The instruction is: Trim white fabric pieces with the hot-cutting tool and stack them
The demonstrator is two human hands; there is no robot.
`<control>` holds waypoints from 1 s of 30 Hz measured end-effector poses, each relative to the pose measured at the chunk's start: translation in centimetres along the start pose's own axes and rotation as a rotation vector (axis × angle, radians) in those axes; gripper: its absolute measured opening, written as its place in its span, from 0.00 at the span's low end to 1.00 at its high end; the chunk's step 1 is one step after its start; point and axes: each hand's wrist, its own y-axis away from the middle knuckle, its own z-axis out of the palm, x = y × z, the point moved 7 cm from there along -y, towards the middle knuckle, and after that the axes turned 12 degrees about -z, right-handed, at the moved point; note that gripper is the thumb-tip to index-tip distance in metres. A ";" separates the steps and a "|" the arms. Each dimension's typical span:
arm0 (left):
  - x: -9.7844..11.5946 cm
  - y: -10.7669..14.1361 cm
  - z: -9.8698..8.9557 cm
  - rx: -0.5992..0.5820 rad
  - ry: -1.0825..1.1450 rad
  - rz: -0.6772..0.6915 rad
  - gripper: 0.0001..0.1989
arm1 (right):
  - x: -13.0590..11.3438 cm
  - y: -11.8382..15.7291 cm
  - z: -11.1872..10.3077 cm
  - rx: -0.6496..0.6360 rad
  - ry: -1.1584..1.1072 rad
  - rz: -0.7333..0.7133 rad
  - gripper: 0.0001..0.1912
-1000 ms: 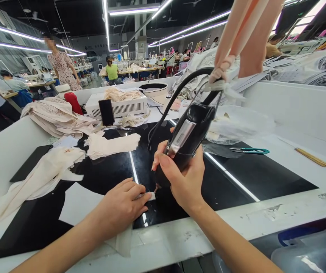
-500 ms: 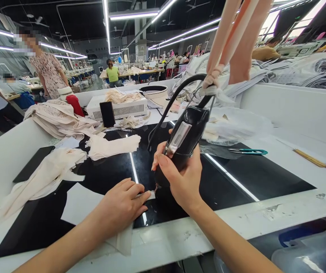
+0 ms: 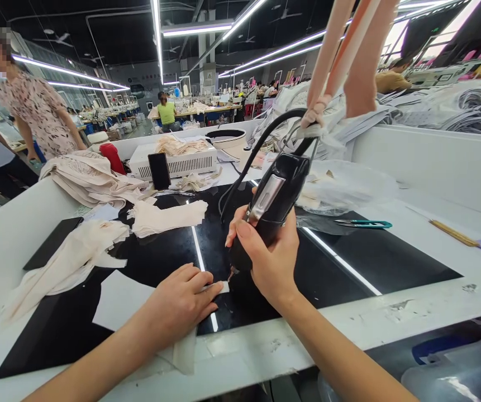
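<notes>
Clock directions are taken from the tip of the tool, with 12 o'clock pointing away from the wearer. Nearest lies the scuffed white edge of the tabletop, at 6 o'clock. The left hand rests at 8 o'clock on the glossy black sheet; its fingers are drawn close together, with hardly any gap, and press a small pale strip flat.

The right hand comes in from 4 o'clock, its fingers curled around a black corded hand tool. The grip is closed about the lower body, and the tool leans back toward 1 o'clock. Its narrow tip is at the free end of the strip, just beside the left fingers — whether it touches is too small to tell. Pink fabric bands, knotted near the cord, run up from the top of the tool.

At 9 o'clock lies a white flat piece, partly behind the left forearm, with a crumpled cream cloth beyond it. Teal-handled snips lie at 2 o'clock, and a stack of cream fabric pieces at 10.

Farther off at 11 stands a dark phone — upright before a vented white box. Beyond the table, at 10, is a person in a patterned dress.
</notes>
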 end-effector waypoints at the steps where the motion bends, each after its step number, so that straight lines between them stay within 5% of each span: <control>1: 0.0 0.0 0.1 -0.006 -0.007 0.003 0.14 | 0.0 0.0 0.1 -0.002 -0.002 0.002 0.18; 30: 0.0 0.0 -1.1 0.046 0.074 0.005 0.11 | -0.7 1.2 0.1 -0.014 0.013 0.057 0.14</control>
